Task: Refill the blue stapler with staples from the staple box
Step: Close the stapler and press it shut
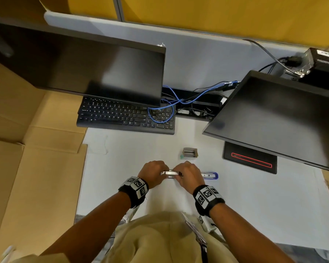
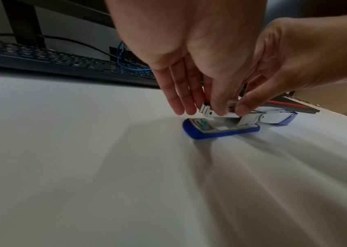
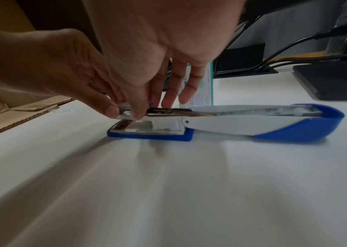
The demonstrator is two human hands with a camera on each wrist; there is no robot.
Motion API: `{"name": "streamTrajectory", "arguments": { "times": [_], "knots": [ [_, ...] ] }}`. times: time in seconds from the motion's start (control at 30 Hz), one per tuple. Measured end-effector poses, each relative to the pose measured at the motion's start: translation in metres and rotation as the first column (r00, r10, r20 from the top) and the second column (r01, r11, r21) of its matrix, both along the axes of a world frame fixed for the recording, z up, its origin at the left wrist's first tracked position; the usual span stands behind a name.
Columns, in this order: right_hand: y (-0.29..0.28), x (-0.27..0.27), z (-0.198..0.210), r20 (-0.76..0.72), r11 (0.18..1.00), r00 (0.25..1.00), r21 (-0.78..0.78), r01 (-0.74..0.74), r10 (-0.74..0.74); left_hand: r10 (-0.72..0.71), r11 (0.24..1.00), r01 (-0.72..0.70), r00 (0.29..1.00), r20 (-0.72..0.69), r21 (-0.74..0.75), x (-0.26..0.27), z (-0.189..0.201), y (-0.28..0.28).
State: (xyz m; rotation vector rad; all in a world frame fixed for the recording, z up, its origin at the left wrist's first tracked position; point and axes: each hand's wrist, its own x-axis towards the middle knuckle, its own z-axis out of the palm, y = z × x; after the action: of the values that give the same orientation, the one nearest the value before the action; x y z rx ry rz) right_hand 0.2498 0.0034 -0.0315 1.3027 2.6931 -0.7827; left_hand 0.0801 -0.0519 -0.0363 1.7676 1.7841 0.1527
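The blue stapler (image 1: 210,175) lies opened flat on the white desk, its blue-and-white cover (image 3: 273,125) swung out to the right and its blue base (image 2: 210,132) on the left. The metal magazine (image 3: 168,111) stands raised above the base. My left hand (image 2: 202,107) pinches the magazine's front end between thumb and fingers. My right hand (image 3: 149,107) pinches it just behind, thumb on the near side, fingertips on top over a dark metal strip in the channel. The open staple box (image 1: 190,153) sits just beyond the hands, a little to the right.
A black keyboard (image 1: 125,118) lies beyond the work spot under a dark monitor (image 1: 95,69). A second monitor (image 1: 285,114) and its black base with a red line (image 1: 251,158) stand to the right. Flattened cardboard (image 1: 27,149) covers the left. Cables (image 1: 179,103) run behind.
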Motion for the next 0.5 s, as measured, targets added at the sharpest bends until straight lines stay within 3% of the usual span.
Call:
{"name": "streamTrajectory", "arguments": {
  "times": [0.33,0.5],
  "knots": [
    [0.001,0.002,-0.005,0.047,1.000,0.999,-0.002,-0.013,0.013,-0.030,0.998,0.029,0.999,0.029,0.049,-0.002,-0.006,-0.002],
    [0.005,0.014,-0.009,0.114,1.000,0.993,0.014,-0.027,0.025,-0.154,0.986,0.154,0.988,-0.006,0.070,0.005,-0.005,0.000]
  ]
}}
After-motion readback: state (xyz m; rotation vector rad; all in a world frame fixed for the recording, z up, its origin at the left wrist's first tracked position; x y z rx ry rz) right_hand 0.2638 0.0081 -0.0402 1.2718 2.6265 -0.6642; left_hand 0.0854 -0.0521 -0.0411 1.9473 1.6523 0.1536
